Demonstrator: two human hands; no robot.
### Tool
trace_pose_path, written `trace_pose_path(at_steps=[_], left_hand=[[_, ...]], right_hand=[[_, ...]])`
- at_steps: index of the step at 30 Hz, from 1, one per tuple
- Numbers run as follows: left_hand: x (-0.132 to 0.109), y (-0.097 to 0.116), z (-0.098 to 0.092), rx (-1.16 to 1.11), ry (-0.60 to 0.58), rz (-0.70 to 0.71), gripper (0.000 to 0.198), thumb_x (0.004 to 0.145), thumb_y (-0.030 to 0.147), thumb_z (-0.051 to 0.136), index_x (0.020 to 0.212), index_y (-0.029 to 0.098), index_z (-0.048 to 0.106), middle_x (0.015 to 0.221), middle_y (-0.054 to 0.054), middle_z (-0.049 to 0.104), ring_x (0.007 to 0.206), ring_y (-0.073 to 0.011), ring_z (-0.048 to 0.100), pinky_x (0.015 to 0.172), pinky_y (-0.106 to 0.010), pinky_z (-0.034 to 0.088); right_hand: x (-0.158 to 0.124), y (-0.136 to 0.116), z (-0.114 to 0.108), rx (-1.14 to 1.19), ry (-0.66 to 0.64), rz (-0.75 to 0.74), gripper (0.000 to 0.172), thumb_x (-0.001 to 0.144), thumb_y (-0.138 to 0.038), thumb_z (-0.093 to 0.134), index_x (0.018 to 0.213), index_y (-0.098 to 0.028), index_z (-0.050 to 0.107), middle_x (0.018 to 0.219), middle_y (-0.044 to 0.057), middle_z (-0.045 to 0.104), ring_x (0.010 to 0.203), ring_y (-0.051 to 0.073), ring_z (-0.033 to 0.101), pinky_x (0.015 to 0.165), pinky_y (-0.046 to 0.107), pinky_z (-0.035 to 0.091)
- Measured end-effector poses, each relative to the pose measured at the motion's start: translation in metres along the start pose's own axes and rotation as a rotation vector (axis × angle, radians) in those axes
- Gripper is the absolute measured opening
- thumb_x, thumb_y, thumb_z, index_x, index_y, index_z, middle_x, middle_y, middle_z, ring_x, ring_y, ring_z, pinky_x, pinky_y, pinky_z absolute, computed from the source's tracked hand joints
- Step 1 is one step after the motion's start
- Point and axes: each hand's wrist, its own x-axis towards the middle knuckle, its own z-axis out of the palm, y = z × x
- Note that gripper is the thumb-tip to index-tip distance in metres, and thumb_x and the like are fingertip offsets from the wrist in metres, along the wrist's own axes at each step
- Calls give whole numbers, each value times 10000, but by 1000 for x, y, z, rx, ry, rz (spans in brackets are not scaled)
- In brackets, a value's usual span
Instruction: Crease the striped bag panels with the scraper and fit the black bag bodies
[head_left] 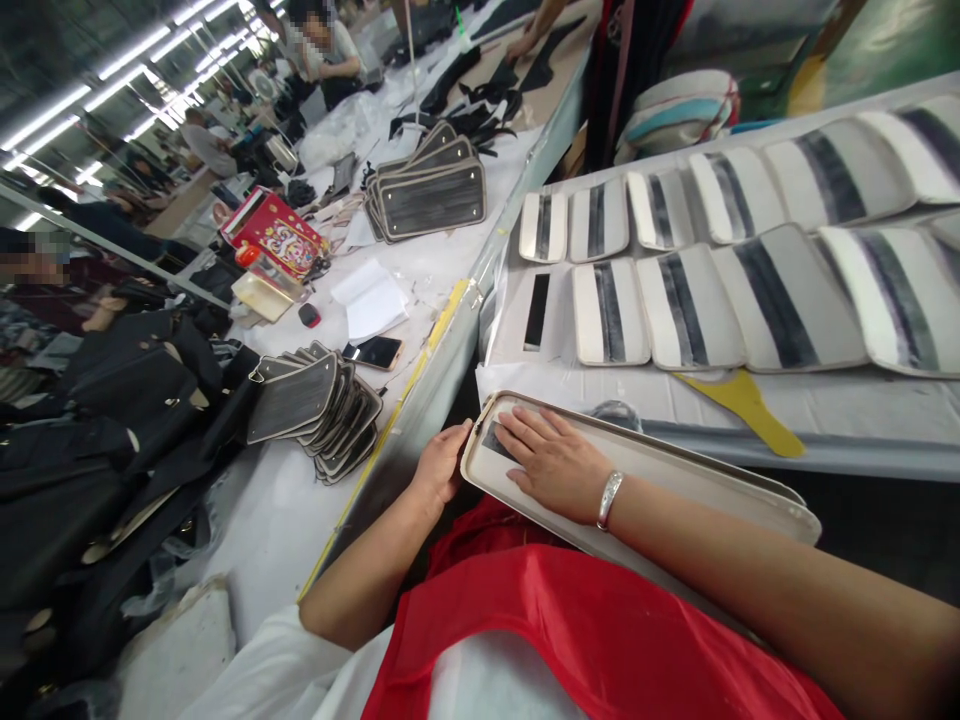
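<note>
A long cream panel (675, 478) with a rounded end and a dark strip lies across my lap over red cloth (585, 630). My right hand (551, 458), with a silver bracelet on its wrist, rests flat on the panel's left end, fingers stretched out over the dark strip. My left hand (439, 468) curls round the panel's left rim and holds it by the edge.
Rows of white panels with black strips (750, 290) lie on the table ahead, with a yellow template (750, 405). Left table holds stacks of grey bag pieces (315, 410), a phone (375, 352), a red box (274, 235), black bags (112, 420). Other people work farther back.
</note>
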Motion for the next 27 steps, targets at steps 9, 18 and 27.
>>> trace_pose_path(at_steps=[9, 18, 27], left_hand=[[3, 3, 1, 46, 30, -47, 422, 573, 483, 746, 746, 116, 632, 667, -37, 661, 577, -129, 586, 613, -267, 471], [6, 16, -6, 148, -29, -45, 371, 570, 435, 768, 676, 104, 638, 581, -19, 638, 526, -126, 573, 576, -269, 472], [8, 21, -4, 312, -17, 38, 345, 578, 417, 758, 685, 100, 675, 614, -41, 663, 536, -132, 575, 560, -265, 470]], right_hand=[[0, 0, -1, 4, -7, 1, 506, 862, -393, 455, 1307, -152, 460, 1403, 91, 393, 1299, 254, 316, 1059, 424, 199], [-1, -1, 0, 14, -1, 3, 519, 864, -389, 449, 1320, -140, 446, 1407, 82, 387, 1302, 252, 311, 1061, 431, 204], [-1, -1, 0, 4, 4, 0, 521, 867, -391, 442, 1325, -142, 438, 1410, 83, 382, 1301, 255, 312, 1064, 433, 198]])
